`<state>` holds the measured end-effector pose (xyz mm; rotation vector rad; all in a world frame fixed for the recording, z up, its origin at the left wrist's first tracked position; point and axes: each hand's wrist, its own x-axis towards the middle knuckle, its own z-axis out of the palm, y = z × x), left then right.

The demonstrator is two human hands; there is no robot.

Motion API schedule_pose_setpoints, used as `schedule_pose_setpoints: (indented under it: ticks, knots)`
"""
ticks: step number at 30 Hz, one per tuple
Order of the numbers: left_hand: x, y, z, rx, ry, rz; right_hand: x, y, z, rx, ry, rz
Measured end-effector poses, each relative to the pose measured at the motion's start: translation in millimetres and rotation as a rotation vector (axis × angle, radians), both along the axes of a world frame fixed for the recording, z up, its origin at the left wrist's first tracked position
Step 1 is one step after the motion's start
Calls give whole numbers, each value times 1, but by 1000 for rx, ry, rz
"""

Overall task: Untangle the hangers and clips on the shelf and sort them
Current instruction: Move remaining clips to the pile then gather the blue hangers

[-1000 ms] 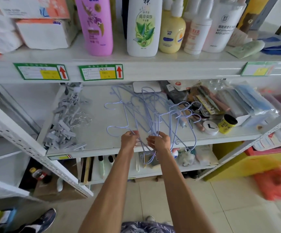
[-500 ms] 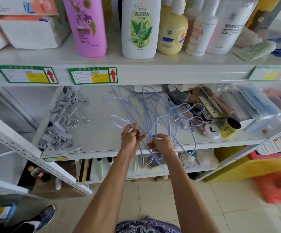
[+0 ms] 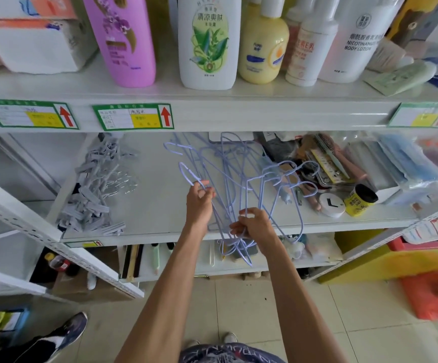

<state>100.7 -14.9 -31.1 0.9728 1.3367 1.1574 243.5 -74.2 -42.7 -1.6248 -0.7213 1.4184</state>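
Pinching one hanger (image 3: 185, 173) near its hook, my left hand (image 3: 199, 203) has drawn up and leftward since a second ago, while my right hand (image 3: 252, 226) clamps the tangled hangers (image 3: 238, 176) at the shelf (image 3: 160, 216) edge — one is coming free. I count five hooks, perhaps more; clips (image 3: 92, 200) — one grey heap, uncountable.

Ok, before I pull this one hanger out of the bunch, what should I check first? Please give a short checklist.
1. Left hand grip on the single hanger: ok, fingers pinch the wire near its hook.
2. Right hand holds the other hangers: ok, gripped at the shelf edge.
3. Hanger free of the bunch: not ok, wires cross.
4. Bare shelf space to lay it down: ok, between clips and hangers.
5. Right-side hooks clear of the yellow jar and clutter: cannot tell.
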Motion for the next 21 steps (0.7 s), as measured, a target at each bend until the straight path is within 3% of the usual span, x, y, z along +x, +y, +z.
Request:
schedule_pose_setpoints:
  ticks: [4, 9, 13, 18, 21]
  knots:
    - [-2, -5, -6, -63, 30, 6, 6, 2, -8, -10, -6, -2]
    - [2, -15, -8, -227, -201, -126, 6, -1, -17, -53, -116, -60]
    - [3, -20, -12, -179, -163, -228, 6, 0, -18, -62, -255, -43]
    - [6, -28, -11, -140, 18, -174, 5, -8, -13, 70, -61, -28]
    - [9, -32, -12, -121, -93, -80, 6, -15, -8, 108, 11, -96]
